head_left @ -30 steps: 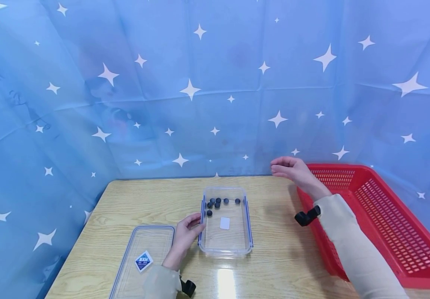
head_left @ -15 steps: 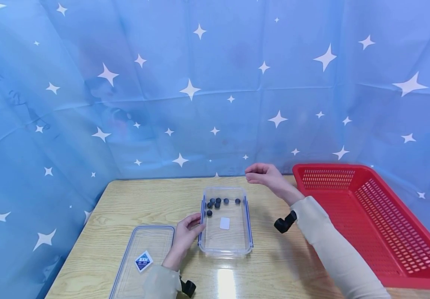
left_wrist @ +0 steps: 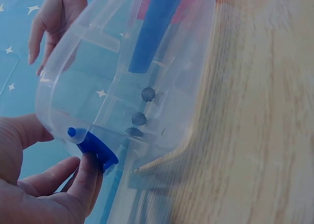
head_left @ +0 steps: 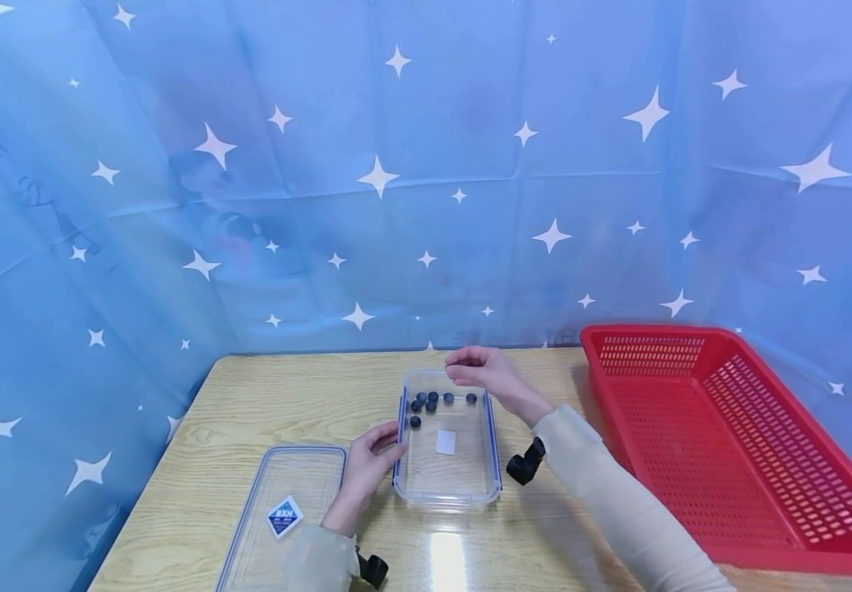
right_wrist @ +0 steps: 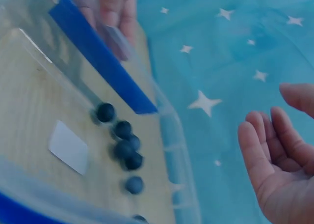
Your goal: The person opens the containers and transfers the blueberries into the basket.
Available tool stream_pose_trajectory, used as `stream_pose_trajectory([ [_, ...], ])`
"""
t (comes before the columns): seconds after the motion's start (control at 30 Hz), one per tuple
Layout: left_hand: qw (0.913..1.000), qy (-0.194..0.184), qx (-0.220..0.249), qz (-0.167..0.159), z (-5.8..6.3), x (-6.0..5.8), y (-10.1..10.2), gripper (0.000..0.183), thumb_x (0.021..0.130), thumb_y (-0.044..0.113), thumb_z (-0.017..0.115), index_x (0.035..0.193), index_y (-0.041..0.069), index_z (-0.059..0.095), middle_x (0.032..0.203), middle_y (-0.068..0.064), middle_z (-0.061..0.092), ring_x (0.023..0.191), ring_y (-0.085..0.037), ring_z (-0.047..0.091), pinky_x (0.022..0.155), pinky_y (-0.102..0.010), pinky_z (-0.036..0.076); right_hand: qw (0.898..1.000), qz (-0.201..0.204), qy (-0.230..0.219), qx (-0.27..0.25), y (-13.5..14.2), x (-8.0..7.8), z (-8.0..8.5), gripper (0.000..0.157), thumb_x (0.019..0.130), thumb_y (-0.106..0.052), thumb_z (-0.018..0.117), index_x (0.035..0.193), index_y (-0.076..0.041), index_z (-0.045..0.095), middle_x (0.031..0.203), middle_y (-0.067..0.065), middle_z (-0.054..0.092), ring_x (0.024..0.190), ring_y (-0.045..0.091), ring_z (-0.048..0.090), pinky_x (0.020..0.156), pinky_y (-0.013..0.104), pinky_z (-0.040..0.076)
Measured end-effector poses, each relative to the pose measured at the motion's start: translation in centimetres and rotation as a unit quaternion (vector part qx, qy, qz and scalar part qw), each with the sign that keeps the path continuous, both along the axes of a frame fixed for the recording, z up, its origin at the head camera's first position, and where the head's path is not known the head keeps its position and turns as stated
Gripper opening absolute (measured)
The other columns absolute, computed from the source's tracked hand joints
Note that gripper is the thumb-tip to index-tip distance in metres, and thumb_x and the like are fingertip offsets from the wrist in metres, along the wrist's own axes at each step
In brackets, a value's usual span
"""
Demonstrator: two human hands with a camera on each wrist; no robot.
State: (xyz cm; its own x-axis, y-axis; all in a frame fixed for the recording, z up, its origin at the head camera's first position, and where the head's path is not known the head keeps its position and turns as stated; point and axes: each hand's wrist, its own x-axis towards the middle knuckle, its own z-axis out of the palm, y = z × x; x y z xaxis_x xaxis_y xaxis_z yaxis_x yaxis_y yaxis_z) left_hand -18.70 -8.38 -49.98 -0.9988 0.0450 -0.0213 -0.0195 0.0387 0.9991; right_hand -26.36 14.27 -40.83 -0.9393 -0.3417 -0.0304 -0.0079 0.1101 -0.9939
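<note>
A clear food container with blue side clips stands in the middle of the table, several blueberries on its floor toward the far left. My left hand grips its left side; in the left wrist view the thumb is at the rim and the fingers curl at the blue clip. My right hand hangs over the container's far right corner. Its fingers are loosely bent, and the right wrist view shows no item between thumb and fingers.
The container's clear lid, with a blue-and-white label, lies flat on the left. A red slotted basket stands at the right edge. A small white rectangle shows on the container's floor. Behind the table hangs a blue star-patterned cloth.
My right hand has moved left, from beside the red basket's far left corner to above the container. The left hand, container and blueberries have stayed where they were.
</note>
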Motion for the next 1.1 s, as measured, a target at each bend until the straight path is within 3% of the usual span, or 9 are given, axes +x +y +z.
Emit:
stream_pose_trajectory([
  [0.13,1.0000,0.003,0.001,-0.004,1.7,0.7,0.2,0.041,0.083,-0.005,0.061,0.120,-0.018,0.050,0.119,-0.034,0.053,0.112,-0.044,0.052,0.085,-0.024,0.051,1.000,-0.010,-0.002,0.023,-1.4,0.1,-1.1,0.032,0.088,-0.011,0.065,0.112,0.008,0.058,0.094,0.005,0.064,0.092,0.023,0.062,0.085,0.036,0.053],
  [0.27,1.0000,0.004,-0.002,-0.006,2.7,1.2,0.3,0.040,0.083,-0.005,0.061,0.120,-0.018,0.050,0.119,-0.035,0.052,0.112,-0.045,0.051,0.085,-0.023,0.051,0.999,-0.020,-0.005,0.037,-2.5,0.2,-1.9,0.033,0.087,-0.010,0.065,0.113,0.009,0.058,0.093,0.006,0.064,0.085,0.018,0.062,0.080,0.033,0.054],
  [0.33,1.0000,0.002,0.002,-0.005,2.2,1.0,0.2,0.040,0.083,-0.005,0.061,0.120,-0.018,0.050,0.119,-0.034,0.053,0.112,-0.045,0.052,0.085,-0.023,0.051,0.999,-0.024,-0.006,0.041,-3.0,0.2,-2.3,0.031,0.087,-0.009,0.065,0.112,0.010,0.059,0.095,0.007,0.065,0.083,0.016,0.062,0.080,0.033,0.054],
  [0.47,1.0000,0.002,0.006,-0.004,0.4,0.1,0.1,0.041,0.083,-0.005,0.063,0.120,-0.016,0.051,0.119,-0.032,0.054,0.111,-0.042,0.053,0.085,-0.023,0.051,0.998,-0.035,-0.020,0.042,-3.8,0.0,-2.9,0.029,0.086,-0.007,0.066,0.110,0.008,0.061,0.097,0.009,0.066,0.091,0.028,0.063,0.078,0.033,0.054],
  [0.57,1.0000,0.003,0.006,-0.001,-0.4,-0.2,0.0,0.041,0.083,-0.004,0.063,0.121,-0.016,0.051,0.119,-0.031,0.055,0.111,-0.040,0.053,0.084,-0.022,0.051,0.998,-0.035,-0.028,0.048,-4.4,0.0,-3.2,0.028,0.085,-0.007,0.066,0.109,0.008,0.061,0.099,0.010,0.066,0.095,0.030,0.063,0.079,0.032,0.054],
  [0.8,0.9999,0.003,0.016,-0.004,-0.6,-0.4,0.0,0.040,0.083,-0.005,0.062,0.120,-0.017,0.051,0.119,-0.032,0.054,0.112,-0.042,0.053,0.083,-0.020,0.051,0.997,-0.017,-0.037,0.068,-5.4,-0.5,-4.1,0.024,0.085,-0.003,0.065,0.106,0.007,0.063,0.098,0.011,0.066,0.086,0.016,0.062,0.087,0.044,0.051],
  [1.1,0.9997,0.011,0.016,-0.012,-0.5,-0.3,-0.1,0.040,0.084,-0.004,0.062,0.120,-0.016,0.051,0.119,-0.032,0.055,0.111,-0.041,0.054,0.083,-0.021,0.051,0.990,-0.012,-0.054,0.132,-6.2,-1.1,-5.5,0.019,0.080,-0.002,0.069,0.098,0.004,0.068,0.091,0.008,0.069,0.077,0.013,0.062,0.074,0.032,0.055],
])
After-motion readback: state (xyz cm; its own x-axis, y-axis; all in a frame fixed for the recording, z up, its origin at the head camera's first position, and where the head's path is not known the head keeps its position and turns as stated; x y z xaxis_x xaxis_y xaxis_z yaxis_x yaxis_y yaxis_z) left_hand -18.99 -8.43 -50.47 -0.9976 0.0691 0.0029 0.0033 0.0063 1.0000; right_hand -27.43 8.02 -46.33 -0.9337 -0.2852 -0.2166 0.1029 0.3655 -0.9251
